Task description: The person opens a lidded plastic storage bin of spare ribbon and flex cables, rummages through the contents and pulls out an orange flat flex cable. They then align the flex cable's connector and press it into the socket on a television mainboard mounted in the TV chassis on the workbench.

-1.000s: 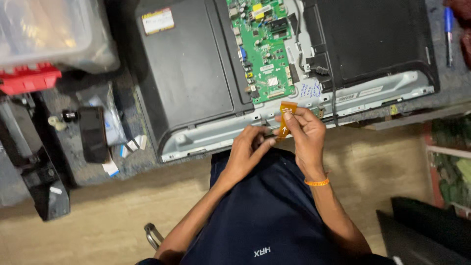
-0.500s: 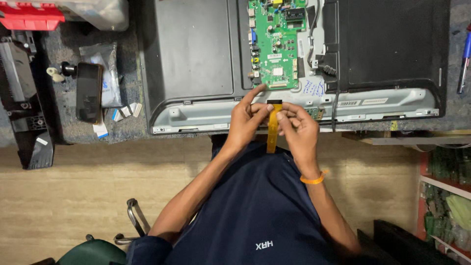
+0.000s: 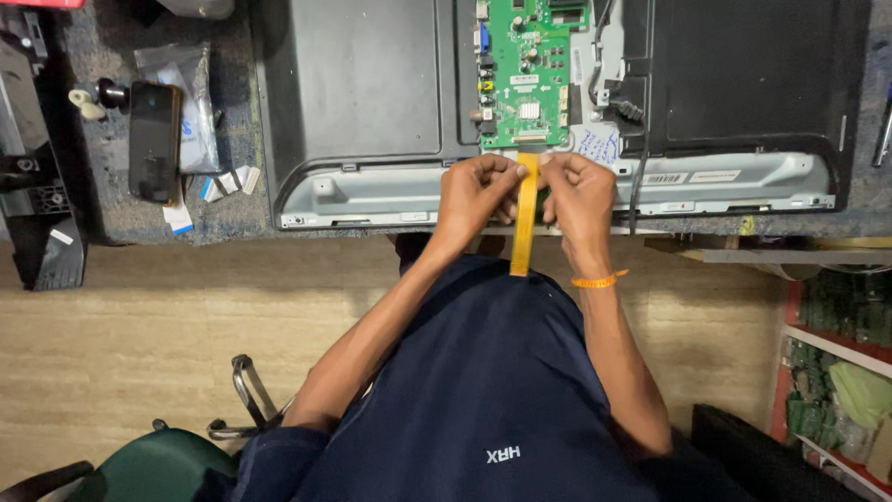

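A flat-screen set lies face down on the workbench with its back open; its grey metal frame (image 3: 372,191) runs along the near edge. A green circuit board (image 3: 525,70) sits in the middle of it. Both hands pinch the top of a flat orange ribbon cable (image 3: 525,228) just below the board's lower edge. My left hand (image 3: 476,191) holds the cable's left side, my right hand (image 3: 578,195) its right side. The cable hangs straight down over the bench edge toward my dark blue shirt. An orange thread band circles my right wrist.
A black phone (image 3: 153,139), a clear plastic bag (image 3: 190,102) and small white bits lie left of the set. A black stand (image 3: 42,223) leans at the far left. A green chair (image 3: 158,465) is below left; shelves with circuit boards (image 3: 841,372) stand right.
The view has shifted, so the set sits higher in frame. The cable, bent and bunched between the fingers a second ago, now hangs straight with its top end raised to the board's lower edge.
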Tool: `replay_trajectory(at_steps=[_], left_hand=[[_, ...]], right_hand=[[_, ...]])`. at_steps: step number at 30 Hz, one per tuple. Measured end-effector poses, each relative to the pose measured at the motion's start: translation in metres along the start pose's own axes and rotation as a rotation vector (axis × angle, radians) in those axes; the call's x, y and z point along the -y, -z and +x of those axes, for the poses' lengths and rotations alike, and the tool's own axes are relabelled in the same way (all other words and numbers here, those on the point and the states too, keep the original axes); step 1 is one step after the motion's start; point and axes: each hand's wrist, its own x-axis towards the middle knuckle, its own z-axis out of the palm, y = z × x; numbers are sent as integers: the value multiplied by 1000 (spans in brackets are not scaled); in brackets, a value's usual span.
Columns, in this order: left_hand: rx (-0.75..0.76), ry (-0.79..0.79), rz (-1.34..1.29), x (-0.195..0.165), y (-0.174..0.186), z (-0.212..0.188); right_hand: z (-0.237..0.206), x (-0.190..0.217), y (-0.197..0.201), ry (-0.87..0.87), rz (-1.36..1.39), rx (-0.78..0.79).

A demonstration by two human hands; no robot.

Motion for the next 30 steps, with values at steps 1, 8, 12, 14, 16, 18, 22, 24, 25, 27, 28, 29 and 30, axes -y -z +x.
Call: replay_trajectory(at_steps=[1, 8, 12, 14, 16, 18, 22, 24, 25, 27, 28, 29, 30], left_hand=[[9, 11, -3, 0, 1, 2], [40, 37, -26, 0, 3, 10], [47, 48, -34, -1, 3, 10], [57, 34, -34, -1, 3, 10], [63, 27, -43, -2, 4, 10], [67, 31, -61, -3, 3, 9], [35, 20, -13, -4, 3, 7], [49, 15, -19, -5, 3, 7], [49, 17, -18, -5, 3, 7], [47, 22, -14, -5, 3, 8], [52, 27, -15, -5, 2, 9], [57, 32, -15, -5, 2, 10], [61, 36, -16, -5, 2, 10]], right_hand=[[3, 2, 0, -18, -22, 5], [10, 7, 2, -6, -79, 80], [11, 5, 2, -3, -89, 81], [11, 4, 3, -29, -84, 58], [11, 4, 3, -29, -74, 56], [10, 3, 3, -6, -60, 73], [9, 2, 3, -8, -48, 50], [8, 2, 3, -12, -43, 51], [8, 2, 2, -14, -47, 45], [8, 2, 2, -20, -53, 34], [7, 3, 2, -19, -43, 42], [7, 3, 2, -17, -32, 50], [6, 4, 2, -15, -21, 58]])
